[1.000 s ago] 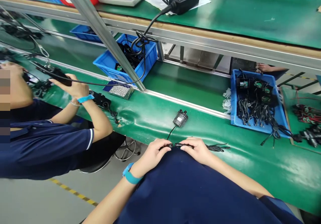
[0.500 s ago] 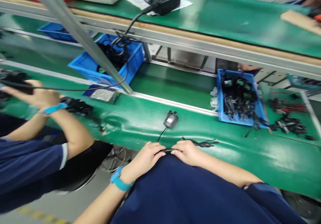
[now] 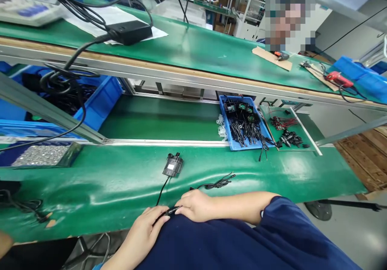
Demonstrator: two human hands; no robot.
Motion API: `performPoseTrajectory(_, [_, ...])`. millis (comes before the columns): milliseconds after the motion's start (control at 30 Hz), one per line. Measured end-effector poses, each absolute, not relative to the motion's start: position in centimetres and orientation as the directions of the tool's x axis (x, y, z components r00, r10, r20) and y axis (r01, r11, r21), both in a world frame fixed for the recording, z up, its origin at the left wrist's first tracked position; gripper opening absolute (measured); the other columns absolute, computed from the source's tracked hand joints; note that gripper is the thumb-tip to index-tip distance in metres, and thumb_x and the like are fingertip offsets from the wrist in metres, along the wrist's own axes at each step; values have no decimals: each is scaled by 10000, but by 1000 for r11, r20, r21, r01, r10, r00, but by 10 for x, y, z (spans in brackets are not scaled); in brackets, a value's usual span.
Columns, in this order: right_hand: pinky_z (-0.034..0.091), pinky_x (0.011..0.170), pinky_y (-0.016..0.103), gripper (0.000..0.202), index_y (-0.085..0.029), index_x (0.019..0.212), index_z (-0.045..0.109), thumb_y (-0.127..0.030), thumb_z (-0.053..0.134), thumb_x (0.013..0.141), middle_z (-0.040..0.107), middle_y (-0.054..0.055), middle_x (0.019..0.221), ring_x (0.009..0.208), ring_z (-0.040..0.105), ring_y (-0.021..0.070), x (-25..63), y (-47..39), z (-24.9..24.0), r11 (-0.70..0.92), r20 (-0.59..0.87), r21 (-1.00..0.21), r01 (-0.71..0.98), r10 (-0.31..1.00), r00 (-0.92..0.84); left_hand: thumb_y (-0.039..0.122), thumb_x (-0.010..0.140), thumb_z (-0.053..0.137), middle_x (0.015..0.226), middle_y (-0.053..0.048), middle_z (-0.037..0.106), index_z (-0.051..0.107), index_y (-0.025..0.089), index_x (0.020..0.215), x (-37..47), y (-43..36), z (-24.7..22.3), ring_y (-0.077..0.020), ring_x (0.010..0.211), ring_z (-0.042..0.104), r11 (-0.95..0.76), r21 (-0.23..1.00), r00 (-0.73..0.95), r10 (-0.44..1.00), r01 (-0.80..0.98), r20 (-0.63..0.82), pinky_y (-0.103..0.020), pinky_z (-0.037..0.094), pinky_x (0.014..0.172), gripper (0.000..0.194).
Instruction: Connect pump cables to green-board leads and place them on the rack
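In front of my body, my left hand [image 3: 147, 230] pinches a black cable [image 3: 171, 211] between thumb and fingers. My right hand [image 3: 195, 206] is closed on the same cable a short way to the right, where it looks thicker, like a connector joint; fingers hide the details. A thin lead runs up from my left hand to a small black device with a white label [image 3: 173, 166] and short stubs on top, lying on the green bench [image 3: 121, 181]. Just beyond my right hand rests a bundled black cable [image 3: 218, 182] with bare ends.
A blue bin [image 3: 231, 143] of black cabled parts stands beyond the bench, beside a board with red wires [image 3: 283, 122]. At left are a larger blue bin [image 3: 99, 104] and a box of small shiny pieces [image 3: 42, 155]. A metal post [image 3: 57, 110] and raised shelf [image 3: 193, 48] stand ahead.
The view has swung to the right and up, showing more of the room; the neighbour at left has mostly left the frame. Both my hands keep hold of the black cable.
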State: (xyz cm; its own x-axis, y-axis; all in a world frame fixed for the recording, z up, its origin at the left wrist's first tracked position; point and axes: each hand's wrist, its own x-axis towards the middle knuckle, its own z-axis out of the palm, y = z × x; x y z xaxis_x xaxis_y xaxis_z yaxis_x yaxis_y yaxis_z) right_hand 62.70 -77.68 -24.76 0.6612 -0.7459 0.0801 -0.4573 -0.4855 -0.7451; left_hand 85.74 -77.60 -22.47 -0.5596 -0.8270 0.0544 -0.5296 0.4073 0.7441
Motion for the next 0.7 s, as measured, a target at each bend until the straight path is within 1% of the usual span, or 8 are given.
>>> performPoseTrajectory(133, [493,723,241,240,-109,1004,713,-309,588,965,700,77,848,762,639,162,630,-778,-248,-457,44,-764,-457,-742,669,398,985,500,901,7,732,698,245,972,856,-775,-231,-154,780,686,421,736,-577,-815,-530,51,-261,545,714,251])
performPoseTrajectory(267, [475,788,259,222,-122,1006,697,-317,668,906,703,71,890,826,641,173,636,-780,-250,-406,11,-770,-493,-780,625,315,985,513,911,9,700,662,238,986,855,-772,-238,-169,810,656,384,732,-615,-786,-562,-60,-307,510,760,168])
performPoseTrajectory(367, [437,723,255,210,-139,883,685,-329,613,936,671,39,798,744,598,150,635,-782,-249,-342,-68,-807,-482,-757,650,261,984,515,924,-4,670,639,224,994,854,-771,-237,-183,842,613,382,706,-631,-767,-596,-118,-338,469,811,129])
performPoseTrajectory(467, [364,613,241,374,-149,740,625,-371,471,998,588,6,673,620,510,115,631,-784,-245,-192,-191,-876,-442,-704,684,235,991,493,900,-20,644,624,196,955,848,-771,-228,-184,839,580,413,678,-661,-737,-608,-144,-344,441,831,141])
performPoseTrajectory(533, [342,609,243,344,-151,793,608,-405,474,983,552,-10,667,614,483,112,629,-783,-243,-99,-217,-906,-411,-726,653,220,986,497,893,-29,638,618,180,936,844,-771,-221,-183,838,578,428,652,-655,-742,-626,-143,-342,430,833,137])
performPoseTrajectory(600, [327,621,248,304,-154,853,569,-448,548,928,517,-21,693,641,458,118,630,-783,-243,-45,-208,-924,-379,-774,598,225,987,497,886,-34,639,612,169,930,840,-771,-216,-179,834,584,433,622,-631,-765,-652,-129,-334,423,830,140])
performPoseTrajectory(667, [304,613,258,390,-160,792,506,-529,536,914,467,-19,684,646,416,125,632,-783,-246,0,-239,-926,-378,-775,585,255,988,504,870,-31,638,604,161,915,839,-772,-215,-169,823,587,457,594,-629,-770,-663,-110,-321,419,826,155])
performPoseTrajectory(700, [301,613,265,451,-164,745,476,-573,473,936,450,-12,674,647,401,129,633,-783,-248,22,-269,-924,-383,-747,608,273,984,517,855,-30,636,597,159,897,839,-772,-215,-166,815,588,477,576,-636,-765,-664,-100,-315,418,821,164])
